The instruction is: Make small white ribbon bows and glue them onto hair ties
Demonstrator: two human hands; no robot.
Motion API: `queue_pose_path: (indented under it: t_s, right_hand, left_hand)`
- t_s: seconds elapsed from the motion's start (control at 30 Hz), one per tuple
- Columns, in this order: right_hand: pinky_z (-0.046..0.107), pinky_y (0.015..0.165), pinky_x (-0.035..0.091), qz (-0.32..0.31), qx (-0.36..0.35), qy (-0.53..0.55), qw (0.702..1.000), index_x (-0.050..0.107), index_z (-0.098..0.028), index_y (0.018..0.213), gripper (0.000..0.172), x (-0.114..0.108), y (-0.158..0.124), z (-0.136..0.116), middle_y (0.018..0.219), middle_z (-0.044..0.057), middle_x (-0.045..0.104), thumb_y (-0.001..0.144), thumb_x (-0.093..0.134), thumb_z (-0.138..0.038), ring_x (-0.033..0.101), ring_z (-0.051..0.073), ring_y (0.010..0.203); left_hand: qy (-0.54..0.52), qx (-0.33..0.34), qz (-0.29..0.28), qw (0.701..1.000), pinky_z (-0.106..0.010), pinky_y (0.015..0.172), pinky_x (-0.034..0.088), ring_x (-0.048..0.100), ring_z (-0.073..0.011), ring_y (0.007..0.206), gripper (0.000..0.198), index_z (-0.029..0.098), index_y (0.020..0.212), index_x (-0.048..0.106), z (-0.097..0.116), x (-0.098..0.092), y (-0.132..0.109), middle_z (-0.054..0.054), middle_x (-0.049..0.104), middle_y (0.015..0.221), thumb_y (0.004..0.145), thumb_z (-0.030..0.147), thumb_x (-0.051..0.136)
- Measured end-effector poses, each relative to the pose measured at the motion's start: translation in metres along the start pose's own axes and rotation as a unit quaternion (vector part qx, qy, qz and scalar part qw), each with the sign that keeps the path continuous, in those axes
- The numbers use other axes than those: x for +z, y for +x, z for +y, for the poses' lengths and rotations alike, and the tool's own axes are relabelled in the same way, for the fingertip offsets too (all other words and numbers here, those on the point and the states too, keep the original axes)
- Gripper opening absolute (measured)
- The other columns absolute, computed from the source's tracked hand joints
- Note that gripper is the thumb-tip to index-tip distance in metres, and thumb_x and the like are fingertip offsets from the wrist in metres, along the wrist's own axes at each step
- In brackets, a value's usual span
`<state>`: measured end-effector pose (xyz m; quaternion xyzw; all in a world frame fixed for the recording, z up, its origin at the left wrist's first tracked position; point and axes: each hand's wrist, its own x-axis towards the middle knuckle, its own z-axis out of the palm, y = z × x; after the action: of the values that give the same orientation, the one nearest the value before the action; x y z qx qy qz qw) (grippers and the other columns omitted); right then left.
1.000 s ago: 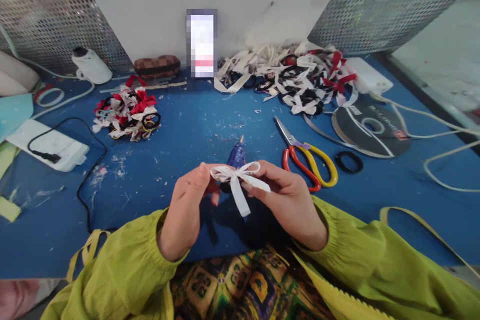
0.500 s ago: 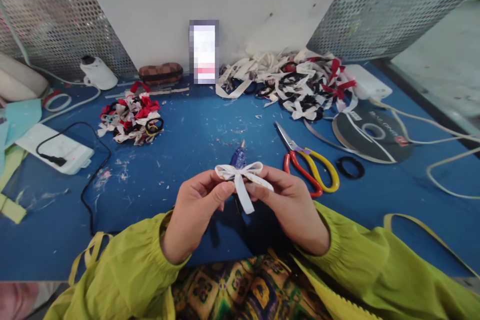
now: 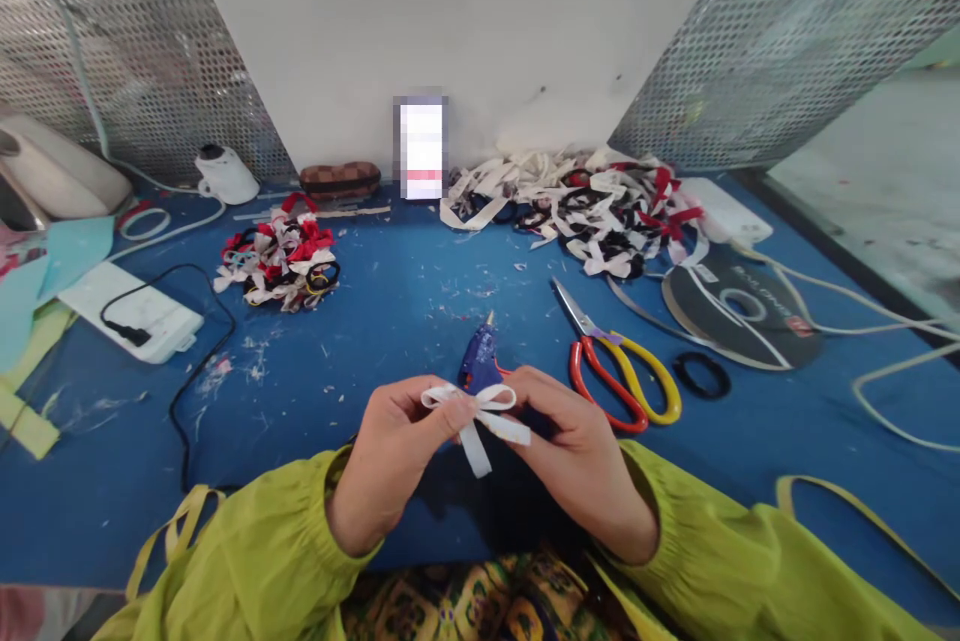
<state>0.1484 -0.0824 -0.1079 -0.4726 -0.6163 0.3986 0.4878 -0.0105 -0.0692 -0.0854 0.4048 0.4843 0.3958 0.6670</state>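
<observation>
**White bow pinched close to a glue gun: slips and snags to watch**

White bow [image 3: 472, 436] held up over the counter [image 3: 397, 321], low centre of view, between the 2 hands. Left hand [image 3: 401, 451] clamped on it, thumb pressed near the knot. Right hand [image 3: 585, 451] curled at the far loop and side tail; its fingertips are partly hidden, so cannot tell whether it grips or only steadies.

Risks, as I judge them:

1. Loops pulled uneven. Cause: the right hand tugging a loop or tail while the left thumb pins the middle. A thumb set hard there could also flatten the knot.

2. Contact with the glue gun [image 3: 478, 361], just beyond the bow. Nozzle points away from the person, but a forward reach could brush it. Heat cannot be told from here; if hot, fingers or ribbon could suffer.

3. Soiling. Pale scraps and fine strands litter the counter; a dropped bow could pick some up.

4. Knocks to the right. Open scissors [image 3: 598, 335] lie near the right hand, blades pointing away, black ring [image 3: 723, 383] beyond them. A wide sweep of the right sleeve [image 3: 720, 521] could shove either.
</observation>
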Motion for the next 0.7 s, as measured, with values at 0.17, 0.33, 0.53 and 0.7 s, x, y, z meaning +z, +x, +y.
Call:
queue_pose_path:
  t_s: [0.17, 0.33, 0.53, 0.7]
  right_hand:
    - [0.021, 0.058, 0.044, 0.001, 0.003, 0.007, 1.0, 0.068, -0.02, 0.073, 0.006, 0.001, 0.002, -0.001, 0.067, -0.001, 0.061, 0.077, 0.066, -0.016, 0.056, 0.012, 0.062]
    - [0.023, 0.057, 0.043, 0.016, -0.006, 0.003, 1.0, 0.067, -0.019, 0.07, 0.008, 0.003, 0.004, -0.001, 0.065, 0.0, 0.06, 0.078, 0.065, -0.02, 0.054, 0.013, 0.061]
    - [0.025, 0.057, 0.041, 0.037, -0.026, 0.004, 0.999, 0.067, -0.02, 0.069, 0.008, 0.005, 0.006, 0.005, 0.062, -0.001, 0.056, 0.075, 0.067, -0.025, 0.05, 0.013, 0.06]
    - [0.026, 0.059, 0.041, 0.048, -0.049, 0.002, 0.998, 0.068, -0.021, 0.07, 0.006, 0.005, 0.006, 0.008, 0.064, -0.002, 0.059, 0.074, 0.064, -0.023, 0.05, 0.013, 0.06]
  left_hand:
    - [0.024, 0.009, 0.003, 1.0, -0.023, 0.053, 0.028, 0.034, -0.0069, 0.052, 0.031, 0.014, 0.06, 0.064, 0.0, -0.004, 0.001, 0.004, 0.047, 0.052, 0.071, 0.042, 0.073]
    - [-0.004, -0.003, -0.024, 1.0, -0.023, 0.053, 0.025, 0.035, -0.0073, 0.054, 0.034, 0.013, 0.06, 0.062, -0.004, -0.008, 0.006, 0.002, 0.049, 0.054, 0.068, 0.044, 0.074]
    - [-0.008, 0.026, -0.034, 0.999, -0.024, 0.05, 0.021, 0.033, -0.0063, 0.051, 0.04, 0.013, 0.057, 0.061, 0.002, -0.005, 0.006, 0.003, 0.046, 0.052, 0.059, 0.048, 0.079]
    - [0.021, 0.082, -0.047, 0.995, -0.025, 0.046, 0.014, 0.026, -0.0051, 0.045, 0.041, 0.014, 0.054, 0.059, 0.0, -0.008, 0.01, 0.004, 0.042, 0.048, 0.06, 0.05, 0.077]
